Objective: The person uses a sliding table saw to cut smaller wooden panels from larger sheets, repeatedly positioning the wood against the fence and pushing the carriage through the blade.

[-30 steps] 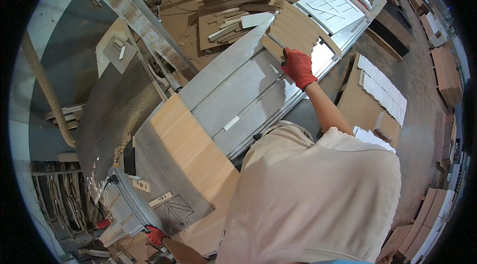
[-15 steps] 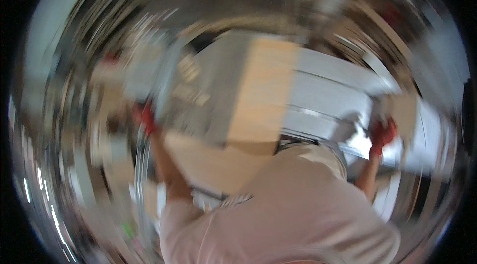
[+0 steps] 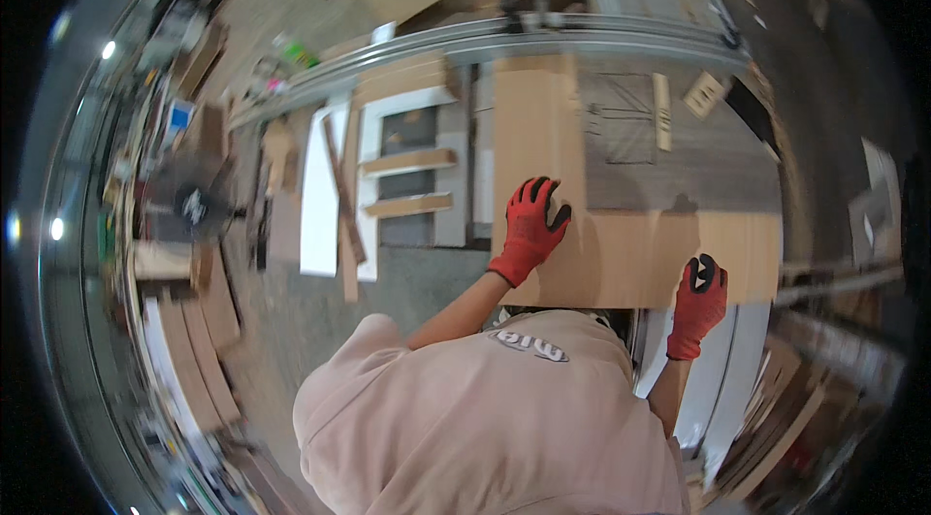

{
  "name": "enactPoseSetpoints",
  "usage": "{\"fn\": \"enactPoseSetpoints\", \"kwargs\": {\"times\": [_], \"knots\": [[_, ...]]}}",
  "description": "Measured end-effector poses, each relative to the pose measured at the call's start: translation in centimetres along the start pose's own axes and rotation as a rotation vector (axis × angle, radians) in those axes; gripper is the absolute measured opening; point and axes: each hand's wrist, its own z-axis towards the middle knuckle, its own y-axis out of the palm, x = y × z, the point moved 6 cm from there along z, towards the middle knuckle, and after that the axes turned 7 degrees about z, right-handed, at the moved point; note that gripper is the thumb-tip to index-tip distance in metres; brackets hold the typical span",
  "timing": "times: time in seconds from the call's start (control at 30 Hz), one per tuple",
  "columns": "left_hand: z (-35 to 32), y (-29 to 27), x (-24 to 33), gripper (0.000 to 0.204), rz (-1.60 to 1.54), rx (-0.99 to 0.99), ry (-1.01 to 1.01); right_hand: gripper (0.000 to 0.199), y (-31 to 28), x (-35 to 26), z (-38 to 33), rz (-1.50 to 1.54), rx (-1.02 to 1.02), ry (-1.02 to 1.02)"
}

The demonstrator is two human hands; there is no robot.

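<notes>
My left hand (image 3: pixel 531 229), in a red glove with black fingertips, hovers at or rests on the tan board (image 3: pixel 630 268) in front of me; its fingers are apart and slightly bent. Over the board's near right part is my right hand (image 3: pixel 698 309), gloved alike, with thumb and fingers curled together. A pale spot shows between them, too small to name. Beyond both hands lies a grey wood-grain panel (image 3: pixel 718 166) with lines drawn on it. A narrow tan strip (image 3: pixel 662 112) and a small tan piece (image 3: pixel 703 94) lie on that panel.
A long metal rail (image 3: pixel 417 48) runs along the table's far side. Left of the board are white frame-like pieces (image 3: pixel 371 137) with short tan blocks (image 3: pixel 412 206). A fan (image 3: pixel 194 205) stands farther left. Stacked panels (image 3: pixel 189 370) lean at lower left; more boards (image 3: pixel 786 418) sit at lower right.
The view has swung round and sharpened from a blur. My hands, wide apart before, are now closer together over the tan board.
</notes>
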Motion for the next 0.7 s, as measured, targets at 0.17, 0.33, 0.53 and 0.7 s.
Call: {"fn": "enactPoseSetpoints", "kwargs": {"times": [0.17, 0.33, 0.53, 0.7], "knots": [[1.2, -10.0, -8.7, 0.058, 0.532, 0.350, -0.217, 0.020, 5.0, -7.6, -0.1, 0.185, -0.217, -0.252], [-7.0, -18.6, -24.9, 0.061, 0.793, 0.491, -0.839, 0.017, 7.0, -11.4, -3.6, 0.357, -0.379, -0.368], [-14.0, -20.3, -33.4, 0.052, 0.772, 0.066, -1.237, 0.017, 8.4, -9.9, -5.8, 0.409, -0.494, -0.316], [-12.2, -19.7, -41.1, 0.045, 0.735, 0.036, -1.039, 0.018, 7.4, -9.8, -4.2, 0.440, -0.391, -0.360]]}}
